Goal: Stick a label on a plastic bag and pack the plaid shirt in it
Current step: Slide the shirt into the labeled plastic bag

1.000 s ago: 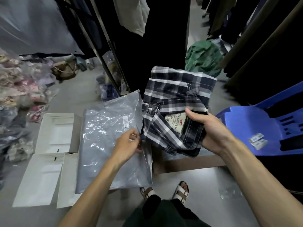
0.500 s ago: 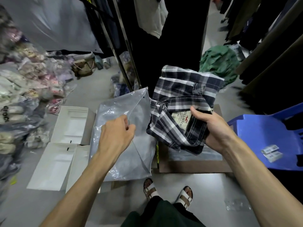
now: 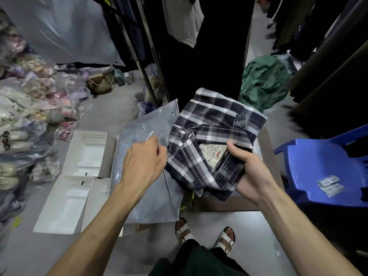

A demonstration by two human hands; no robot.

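Note:
A folded navy-and-white plaid shirt (image 3: 215, 124) is held in mid-air at centre, its beige neck tag facing me. My right hand (image 3: 247, 170) grips its lower right part, thumb on the tag. A grey translucent plastic bag (image 3: 139, 192) hangs just left of the shirt, its open edge touching the shirt's left side. My left hand (image 3: 143, 162) pinches that edge. The label on the bag is hidden behind my left hand.
A blue plastic chair (image 3: 318, 168) with two small label strips (image 3: 329, 185) stands on the right. Open white boxes (image 3: 79, 176) lie on the floor at left, beside piles of bagged goods (image 3: 25, 116). A cardboard box (image 3: 266, 196) sits under the shirt. My sandalled feet (image 3: 205, 236) are below.
The shirt has moved left up against the bag's open edge. My left hand shifted its grip along that edge, covering the label that showed earlier.

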